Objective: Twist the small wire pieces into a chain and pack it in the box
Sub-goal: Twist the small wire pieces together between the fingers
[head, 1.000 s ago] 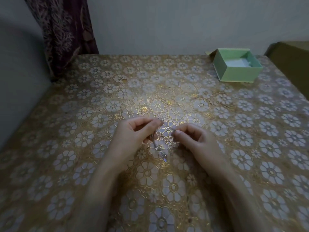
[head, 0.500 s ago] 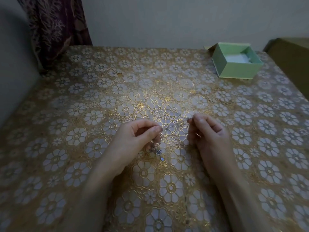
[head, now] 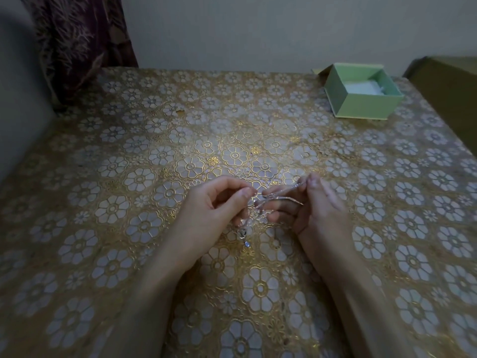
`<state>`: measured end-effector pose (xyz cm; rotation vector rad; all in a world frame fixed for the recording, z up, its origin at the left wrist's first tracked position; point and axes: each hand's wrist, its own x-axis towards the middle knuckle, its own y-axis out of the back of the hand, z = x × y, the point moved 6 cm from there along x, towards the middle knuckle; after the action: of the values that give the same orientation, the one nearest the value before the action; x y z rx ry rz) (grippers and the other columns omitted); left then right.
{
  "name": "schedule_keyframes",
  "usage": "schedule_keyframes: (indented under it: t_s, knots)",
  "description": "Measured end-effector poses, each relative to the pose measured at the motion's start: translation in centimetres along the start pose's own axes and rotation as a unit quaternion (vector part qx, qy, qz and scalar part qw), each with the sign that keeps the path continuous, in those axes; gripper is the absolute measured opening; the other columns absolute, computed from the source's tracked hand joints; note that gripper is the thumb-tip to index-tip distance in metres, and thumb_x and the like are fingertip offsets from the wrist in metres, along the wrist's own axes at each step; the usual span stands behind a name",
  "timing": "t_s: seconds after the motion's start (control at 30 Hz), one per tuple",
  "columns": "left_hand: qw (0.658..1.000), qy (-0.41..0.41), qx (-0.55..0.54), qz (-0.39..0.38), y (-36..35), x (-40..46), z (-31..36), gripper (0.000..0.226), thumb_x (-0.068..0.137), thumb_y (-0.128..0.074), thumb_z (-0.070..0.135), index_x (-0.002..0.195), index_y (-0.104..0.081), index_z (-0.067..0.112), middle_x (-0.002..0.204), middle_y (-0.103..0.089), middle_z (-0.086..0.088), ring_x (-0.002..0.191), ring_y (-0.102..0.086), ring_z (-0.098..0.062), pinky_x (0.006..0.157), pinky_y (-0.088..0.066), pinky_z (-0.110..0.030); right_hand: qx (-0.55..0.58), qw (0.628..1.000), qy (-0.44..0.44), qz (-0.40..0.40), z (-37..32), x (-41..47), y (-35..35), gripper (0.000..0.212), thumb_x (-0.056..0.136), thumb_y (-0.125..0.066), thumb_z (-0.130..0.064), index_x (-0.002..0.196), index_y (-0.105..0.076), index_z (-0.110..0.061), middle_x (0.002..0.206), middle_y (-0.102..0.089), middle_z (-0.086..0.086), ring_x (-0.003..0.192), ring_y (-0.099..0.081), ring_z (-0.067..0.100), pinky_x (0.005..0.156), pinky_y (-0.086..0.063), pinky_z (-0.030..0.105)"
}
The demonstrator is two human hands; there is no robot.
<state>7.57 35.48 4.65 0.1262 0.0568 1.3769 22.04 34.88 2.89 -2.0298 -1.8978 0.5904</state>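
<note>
- The left hand (head: 206,213) hovered well to the near-left of the green box (head: 361,93), its thumb and forefinger pinching one end of the thin silvery chain (head: 281,195).
- The right hand (head: 313,211) sat just beside the left, also nearer the camera than the box, with its thumb and forefinger curled and pinching the other end of the chain at the top.
- The chain ran between the two hands, over the right hand's lower fingers (head: 278,211); a short tail with a small bead or clasp (head: 244,235) hung below the left hand's fingertips, though its detail was too small to tell.
- The box stood open far from the hands, at the back right of the table (head: 129,156), with something white lying inside it.
- The table wore a gold floral cloth; a dark patterned curtain (head: 77,42) hung far to the left of the box.
</note>
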Motion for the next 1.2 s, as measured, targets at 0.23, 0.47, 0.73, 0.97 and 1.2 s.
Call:
schedule_keyframes:
  t_s: [0.23, 0.47, 0.73, 0.97, 1.2]
  knots:
    - [1.0, -0.011, -0.009, 0.017, 0.1, -0.2, 0.6, 0.025, 0.075, -0.059, 0.03, 0.088, -0.068, 0.01, 0.059, -0.061, 0.005, 0.066, -0.063, -0.011, 0.069, -0.052, -0.02, -0.026, 1.0, 0.007, 0.012, 0.1, 0.1, 0.2, 0.034, 0.102, -0.028, -0.022, 0.073, -0.042, -0.01, 0.065, -0.064, 0.01, 0.044, -0.054, 0.019, 0.038, -0.037, 0.02]
    - [0.999, 0.008, -0.032, 0.004, 0.1, -0.1, 0.3, 0.018, 0.082, -0.066, 0.03, 0.089, -0.067, 0.013, 0.053, -0.05, 0.007, 0.049, -0.048, -0.01, 0.051, -0.046, -0.025, 0.003, 1.0, -0.004, -0.018, -0.1, 0.1, 0.3, 0.03, 0.095, -0.043, -0.031, 0.07, -0.048, -0.015, 0.061, -0.056, 0.001, 0.052, -0.046, 0.014, 0.05, -0.041, 0.023]
    - [0.997, 0.039, -0.068, -0.023, 0.7, -0.2, 0.2, 0.024, 0.07, -0.06, 0.028, 0.089, -0.066, 0.014, 0.049, -0.047, 0.009, 0.042, -0.032, -0.006, 0.037, -0.027, -0.015, 0.017, 1.0, -0.018, -0.014, -0.7, 0.2, 1.1, 0.025, 0.084, -0.048, -0.038, 0.069, -0.056, -0.019, 0.064, -0.058, -0.002, 0.052, -0.048, 0.01, 0.048, -0.039, 0.022]
    - [0.999, 0.017, -0.019, 0.035, 2.4, 0.0, -0.3, 0.014, 0.07, -0.066, 0.038, 0.078, -0.073, 0.029, 0.057, -0.042, -0.001, 0.052, -0.038, -0.008, 0.049, -0.035, -0.017, 0.048, 0.999, 0.015, 0.004, -1.5, 0.5, 2.0, 0.021, 0.084, -0.049, -0.03, 0.071, -0.059, -0.017, 0.067, -0.063, -0.001, 0.052, -0.051, 0.01, 0.055, -0.046, 0.022]
    - [0.995, 0.005, 0.095, 0.006, 1.5, -0.3, 0.5, 0.031, 0.064, -0.064, 0.046, 0.09, -0.072, 0.031, 0.051, -0.03, 0.007, 0.045, -0.027, -0.005, 0.045, -0.025, -0.012, 0.061, 0.998, 0.012, 0.017, -2.0, 0.1, 2.3, 0.015, 0.083, -0.049, -0.024, 0.083, -0.06, -0.013, 0.069, -0.064, 0.002, 0.047, -0.043, 0.008, 0.047, -0.038, 0.016]
